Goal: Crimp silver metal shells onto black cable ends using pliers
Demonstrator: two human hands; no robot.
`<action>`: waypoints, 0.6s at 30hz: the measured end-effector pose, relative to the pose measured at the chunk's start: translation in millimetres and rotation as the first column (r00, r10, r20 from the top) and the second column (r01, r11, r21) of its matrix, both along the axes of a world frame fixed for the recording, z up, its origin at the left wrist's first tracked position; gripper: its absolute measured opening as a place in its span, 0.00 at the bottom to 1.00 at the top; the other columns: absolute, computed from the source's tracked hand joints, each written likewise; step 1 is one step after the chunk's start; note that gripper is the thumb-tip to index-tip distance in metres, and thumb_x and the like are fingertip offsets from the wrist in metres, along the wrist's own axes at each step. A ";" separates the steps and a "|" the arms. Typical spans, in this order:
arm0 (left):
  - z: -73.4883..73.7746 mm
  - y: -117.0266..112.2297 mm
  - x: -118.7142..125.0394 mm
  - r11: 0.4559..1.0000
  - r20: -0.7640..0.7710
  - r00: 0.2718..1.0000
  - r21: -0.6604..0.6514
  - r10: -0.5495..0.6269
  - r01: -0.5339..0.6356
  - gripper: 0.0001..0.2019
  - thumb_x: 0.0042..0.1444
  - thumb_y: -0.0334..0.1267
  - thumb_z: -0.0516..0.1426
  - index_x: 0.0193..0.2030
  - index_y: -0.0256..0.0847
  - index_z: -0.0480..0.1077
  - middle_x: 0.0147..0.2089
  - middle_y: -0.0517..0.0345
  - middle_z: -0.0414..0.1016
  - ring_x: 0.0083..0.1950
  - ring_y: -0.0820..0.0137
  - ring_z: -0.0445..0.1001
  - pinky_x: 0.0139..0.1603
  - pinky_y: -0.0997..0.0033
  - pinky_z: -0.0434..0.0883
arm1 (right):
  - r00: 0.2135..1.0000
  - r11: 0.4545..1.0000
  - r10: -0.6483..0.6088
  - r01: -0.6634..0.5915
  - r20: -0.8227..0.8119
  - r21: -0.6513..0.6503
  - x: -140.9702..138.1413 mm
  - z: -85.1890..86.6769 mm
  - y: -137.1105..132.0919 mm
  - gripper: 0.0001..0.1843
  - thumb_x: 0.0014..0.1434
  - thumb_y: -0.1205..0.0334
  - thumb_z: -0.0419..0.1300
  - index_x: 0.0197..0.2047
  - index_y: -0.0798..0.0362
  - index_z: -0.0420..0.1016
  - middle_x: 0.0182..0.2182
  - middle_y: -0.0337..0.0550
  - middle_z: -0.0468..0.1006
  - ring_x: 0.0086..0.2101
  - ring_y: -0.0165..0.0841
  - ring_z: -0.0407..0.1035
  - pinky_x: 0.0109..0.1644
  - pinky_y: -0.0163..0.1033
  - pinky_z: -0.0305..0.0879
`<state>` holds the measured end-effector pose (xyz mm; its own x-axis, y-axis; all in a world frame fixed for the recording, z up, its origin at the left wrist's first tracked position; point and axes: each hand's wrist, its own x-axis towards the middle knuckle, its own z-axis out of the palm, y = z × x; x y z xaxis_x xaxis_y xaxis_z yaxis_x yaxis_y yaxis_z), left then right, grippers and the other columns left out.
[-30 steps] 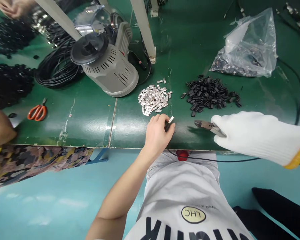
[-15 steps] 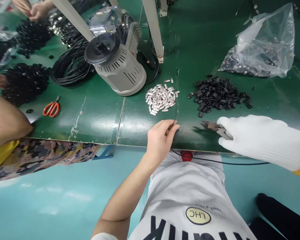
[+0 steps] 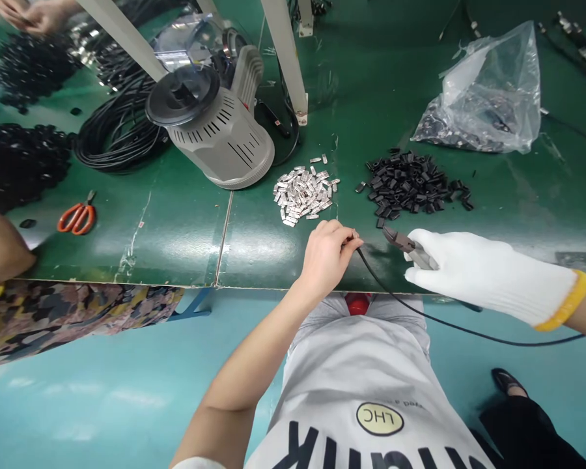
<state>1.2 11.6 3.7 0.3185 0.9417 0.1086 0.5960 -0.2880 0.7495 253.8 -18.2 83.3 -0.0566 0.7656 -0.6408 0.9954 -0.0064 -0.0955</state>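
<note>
Near the bench's front edge, my bare left hand (image 3: 328,255) pinches the end of a black cable (image 3: 420,312), with a bit of metal at the fingertips. From there the cable sags over the edge and runs off to the right. My right hand (image 3: 461,268), in a white knitted glove, is closed around the handles of cutting pliers (image 3: 404,243); their dark jaws point left toward the pinched end but do not touch it. Beyond my left hand lies a pile of small silver metal pieces (image 3: 303,193). A heap of small black plastic pieces (image 3: 415,182) lies beyond the pliers.
A grey machine with a black round top (image 3: 215,133) stands left of the silver pile, beside white posts (image 3: 288,65). A clear plastic bag (image 3: 488,98) of small parts lies at back right. Orange-handled scissors (image 3: 78,216), coiled cable (image 3: 112,130) and a co-worker's arm (image 3: 0,247) are at left.
The view has shifted to the right. The cable now rises to my left fingertips, where before it hung lower at the bench edge. The pliers' jaws have tilted and come closer to my left hand.
</note>
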 end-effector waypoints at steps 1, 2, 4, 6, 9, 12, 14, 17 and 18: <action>-3.3 -0.5 0.4 0.998 -0.074 0.997 0.053 0.028 -0.024 0.03 0.67 0.35 0.66 0.42 0.41 0.77 0.40 0.55 0.77 0.46 0.63 0.74 0.51 0.62 0.70 | 1.000 1.000 0.018 -0.018 0.008 0.006 0.8 -2.5 -0.7 0.22 0.63 0.38 0.52 0.51 0.43 0.65 0.36 0.38 0.78 0.33 0.39 0.71 0.32 0.45 0.61; -6.2 -1.5 0.6 0.995 -0.122 0.991 0.084 0.060 -0.050 0.06 0.65 0.36 0.68 0.44 0.41 0.76 0.40 0.56 0.76 0.45 0.63 0.73 0.49 0.63 0.70 | 0.999 0.999 0.031 -0.031 0.016 0.009 1.2 -4.1 -1.5 0.22 0.63 0.37 0.51 0.51 0.43 0.65 0.37 0.38 0.78 0.34 0.39 0.71 0.33 0.45 0.61; -11.2 -4.2 0.7 0.988 -0.172 0.980 0.132 0.101 -0.079 0.10 0.65 0.37 0.69 0.49 0.42 0.74 0.40 0.57 0.76 0.44 0.62 0.73 0.48 0.64 0.70 | 0.999 0.999 0.047 -0.047 0.027 0.010 1.1 -4.5 -2.7 0.21 0.63 0.38 0.51 0.49 0.44 0.65 0.37 0.38 0.78 0.34 0.39 0.71 0.34 0.45 0.61; -15.5 -8.0 0.8 0.978 -0.199 0.975 0.202 0.100 -0.059 0.10 0.67 0.38 0.67 0.50 0.41 0.74 0.42 0.55 0.78 0.46 0.62 0.74 0.49 0.63 0.70 | 0.997 0.998 0.065 -0.065 0.041 0.005 -0.8 -1.8 -2.6 0.20 0.63 0.40 0.51 0.47 0.46 0.64 0.36 0.38 0.78 0.33 0.39 0.71 0.34 0.46 0.61; -20.4 -14.8 0.5 0.941 -0.260 0.957 0.337 0.129 -0.035 0.10 0.70 0.42 0.64 0.51 0.39 0.76 0.48 0.49 0.80 0.49 0.59 0.75 0.51 0.61 0.69 | 0.988 0.994 0.111 -0.110 0.105 -0.016 -7.2 5.0 0.9 0.19 0.63 0.40 0.50 0.45 0.46 0.63 0.33 0.40 0.76 0.31 0.41 0.70 0.32 0.47 0.60; -20.6 -20.7 -1.4 0.920 -0.324 0.927 0.389 0.186 -0.048 0.12 0.72 0.46 0.62 0.53 0.41 0.78 0.51 0.48 0.81 0.51 0.58 0.75 0.50 0.59 0.66 | 0.973 0.990 0.143 -0.138 0.181 -0.038 -17.0 11.3 8.4 0.18 0.62 0.42 0.50 0.45 0.46 0.63 0.32 0.42 0.75 0.30 0.43 0.70 0.32 0.47 0.62; -18.1 -22.7 -2.9 0.920 -0.342 0.915 0.385 0.213 -0.070 0.12 0.71 0.48 0.62 0.53 0.44 0.79 0.52 0.49 0.82 0.51 0.58 0.75 0.50 0.57 0.64 | 0.954 0.982 0.187 -0.189 0.235 -0.013 -24.3 13.9 14.8 0.18 0.62 0.43 0.50 0.45 0.47 0.64 0.32 0.45 0.73 0.31 0.47 0.71 0.32 0.48 0.63; -13.6 -22.7 -4.2 0.925 -0.325 0.915 0.361 0.241 -0.115 0.11 0.69 0.50 0.65 0.51 0.48 0.80 0.52 0.53 0.83 0.52 0.58 0.76 0.50 0.55 0.62 | 0.898 0.930 0.316 -0.357 0.308 0.089 -34.7 14.3 25.6 0.17 0.65 0.48 0.46 0.46 0.51 0.64 0.35 0.51 0.69 0.37 0.56 0.73 0.34 0.51 0.65; -12.5 -22.3 -4.3 0.929 -0.313 0.918 0.347 0.244 -0.129 0.11 0.68 0.49 0.66 0.51 0.48 0.81 0.52 0.53 0.82 0.52 0.59 0.76 0.51 0.55 0.62 | 0.876 0.903 0.357 -0.412 0.325 0.118 -37.4 13.5 29.4 0.17 0.66 0.50 0.44 0.46 0.53 0.64 0.36 0.52 0.68 0.39 0.59 0.73 0.35 0.52 0.65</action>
<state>-3.1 -10.7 -8.9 0.2120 0.9223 0.3230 0.8656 -0.3307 0.3761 216.4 11.1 96.8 -0.2044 0.8234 -0.5294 0.8984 0.3726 0.2326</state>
